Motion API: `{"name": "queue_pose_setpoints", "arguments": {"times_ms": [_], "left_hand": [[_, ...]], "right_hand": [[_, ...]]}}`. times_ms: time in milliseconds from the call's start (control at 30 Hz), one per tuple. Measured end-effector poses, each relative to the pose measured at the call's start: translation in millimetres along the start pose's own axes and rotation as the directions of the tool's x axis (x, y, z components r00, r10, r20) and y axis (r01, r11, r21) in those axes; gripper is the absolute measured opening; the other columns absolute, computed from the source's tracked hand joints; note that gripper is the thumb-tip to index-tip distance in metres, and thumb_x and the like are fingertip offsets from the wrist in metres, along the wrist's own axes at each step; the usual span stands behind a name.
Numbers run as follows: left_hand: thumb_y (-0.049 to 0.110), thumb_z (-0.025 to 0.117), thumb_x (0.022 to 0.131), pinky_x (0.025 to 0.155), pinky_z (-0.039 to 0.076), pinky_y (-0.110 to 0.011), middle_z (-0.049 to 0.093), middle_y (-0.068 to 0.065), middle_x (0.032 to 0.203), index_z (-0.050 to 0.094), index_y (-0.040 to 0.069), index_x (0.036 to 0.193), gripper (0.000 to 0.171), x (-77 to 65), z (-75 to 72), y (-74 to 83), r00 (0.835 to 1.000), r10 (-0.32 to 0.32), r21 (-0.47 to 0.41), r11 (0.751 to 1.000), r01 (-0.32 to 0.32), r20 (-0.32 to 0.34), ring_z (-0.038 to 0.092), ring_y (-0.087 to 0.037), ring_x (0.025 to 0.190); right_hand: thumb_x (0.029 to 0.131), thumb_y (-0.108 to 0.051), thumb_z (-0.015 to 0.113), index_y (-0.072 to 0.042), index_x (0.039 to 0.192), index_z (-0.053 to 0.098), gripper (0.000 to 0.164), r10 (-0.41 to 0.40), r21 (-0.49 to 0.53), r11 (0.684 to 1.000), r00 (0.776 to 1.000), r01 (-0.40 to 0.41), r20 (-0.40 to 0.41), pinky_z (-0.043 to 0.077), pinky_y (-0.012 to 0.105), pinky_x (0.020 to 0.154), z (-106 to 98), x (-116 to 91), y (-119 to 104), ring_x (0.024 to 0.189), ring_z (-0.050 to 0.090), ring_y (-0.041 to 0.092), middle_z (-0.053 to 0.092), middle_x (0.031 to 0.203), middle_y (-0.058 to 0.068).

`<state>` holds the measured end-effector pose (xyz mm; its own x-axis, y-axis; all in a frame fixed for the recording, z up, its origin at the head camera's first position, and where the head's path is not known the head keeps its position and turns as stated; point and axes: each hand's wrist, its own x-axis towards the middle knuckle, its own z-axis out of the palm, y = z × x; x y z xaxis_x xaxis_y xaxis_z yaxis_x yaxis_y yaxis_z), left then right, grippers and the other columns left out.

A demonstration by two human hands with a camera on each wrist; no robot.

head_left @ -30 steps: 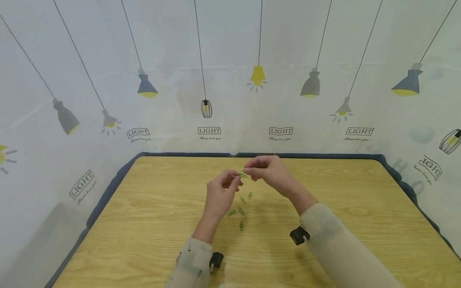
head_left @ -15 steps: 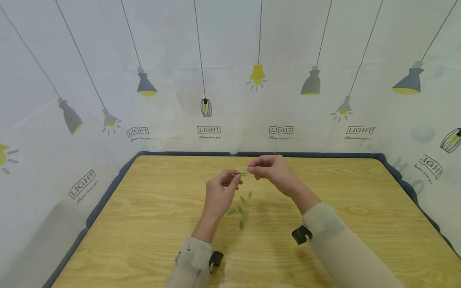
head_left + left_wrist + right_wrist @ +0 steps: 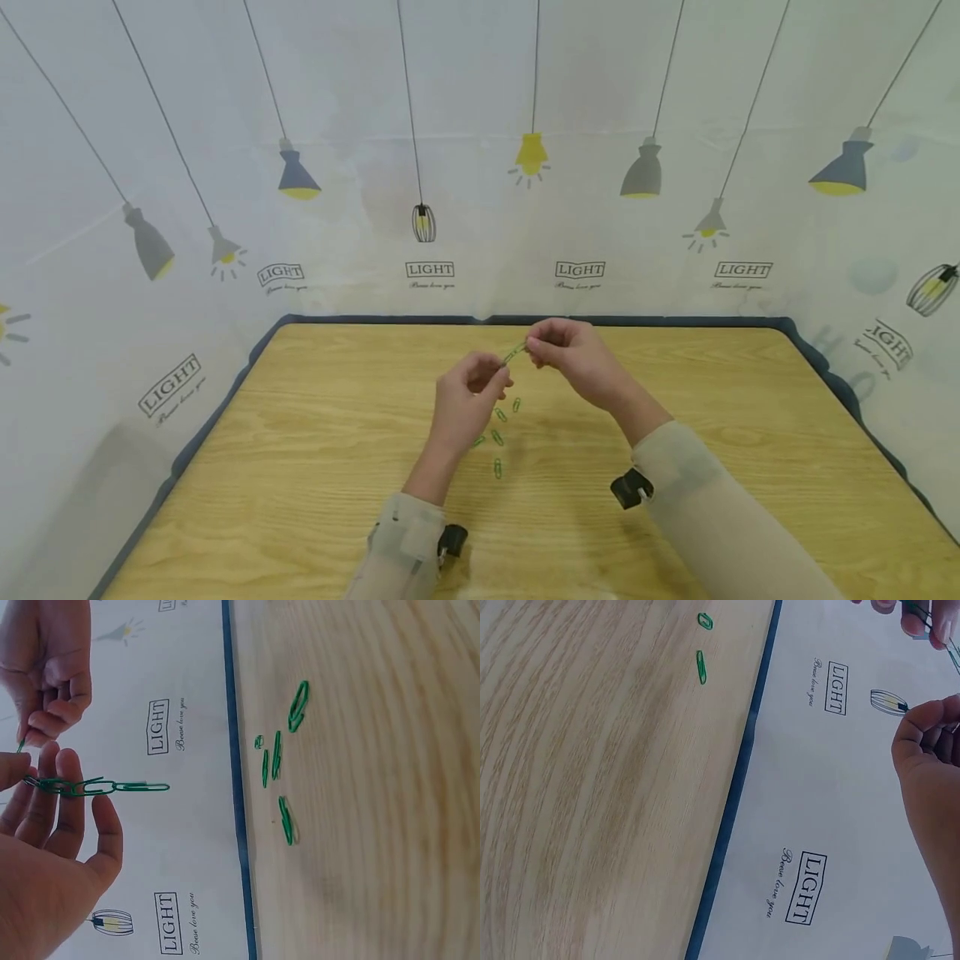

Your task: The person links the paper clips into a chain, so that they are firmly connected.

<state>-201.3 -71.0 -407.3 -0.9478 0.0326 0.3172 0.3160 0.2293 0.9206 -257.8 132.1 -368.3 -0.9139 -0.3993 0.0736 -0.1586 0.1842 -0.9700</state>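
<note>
Above the table my left hand pinches a chain of green paper clips between thumb and fingertips. Part of this chain dangles past the fingers in the left wrist view. With thumb and forefinger, my right hand pinches the end of a green paper clip that spans the gap between both hands. The clip looks drawn out in line with the chain, but its joint at the left fingertips is too small to make out. Below the hands, several loose green paper clips lie on the wooden table.
The light wooden table has a dark blue edging at its far and side borders. Behind it hangs a pale backdrop printed with lamps and "LIGHT" lettering. A black device is strapped at each sleeve cuff.
My right hand has moved a little right and up, away from the left. The paper clip between them now stretches in a longer, slanting line. The loose clips lie where they were.
</note>
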Motion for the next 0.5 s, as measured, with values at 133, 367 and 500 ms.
{"name": "queue_pose_setpoints", "arguments": {"times_ms": [133, 367, 500], "left_hand": [[0.020, 0.067, 0.106, 0.076, 0.061, -0.024, 0.078, -0.011, 0.102, 0.071, 0.009, 0.116, 0.015, 0.2, 1.6, 0.5, 1.000, -0.013, -0.007, 1.000, 0.013, 0.023, 0.075, -0.023, 0.086], [0.022, 0.071, 0.104, 0.075, 0.060, -0.025, 0.080, -0.014, 0.108, 0.069, 0.011, 0.127, 0.025, 2.5, 4.4, 2.6, 0.999, -0.032, -0.027, 0.999, 0.033, 0.042, 0.074, -0.018, 0.084], [0.026, 0.071, 0.105, 0.074, 0.060, -0.025, 0.079, -0.014, 0.107, 0.067, 0.011, 0.129, 0.029, 4.7, 5.5, 3.8, 0.998, -0.024, -0.031, 0.999, 0.026, 0.050, 0.074, -0.016, 0.083]], "right_hand": [[0.110, -0.018, 0.060, -0.002, 0.115, 0.066, 0.018, -0.002, 0.023, 1.000, 1.000, 0.002, 0.008, 0.057, 0.030, 0.087, 2, -1, -5, 0.092, 0.062, 0.019, 0.065, 0.099, 0.007], [0.111, -0.019, 0.059, -0.003, 0.113, 0.064, 0.017, -0.011, 0.046, 0.999, 1.000, 0.010, 0.020, 0.056, 0.031, 0.086, 4, -1, -12, 0.090, 0.060, 0.021, 0.063, 0.096, 0.003], [0.111, -0.020, 0.059, -0.003, 0.113, 0.064, 0.018, -0.004, 0.049, 0.999, 1.000, 0.003, 0.017, 0.056, 0.030, 0.085, 4, 0, -15, 0.090, 0.060, 0.020, 0.063, 0.096, 0.003]]}}
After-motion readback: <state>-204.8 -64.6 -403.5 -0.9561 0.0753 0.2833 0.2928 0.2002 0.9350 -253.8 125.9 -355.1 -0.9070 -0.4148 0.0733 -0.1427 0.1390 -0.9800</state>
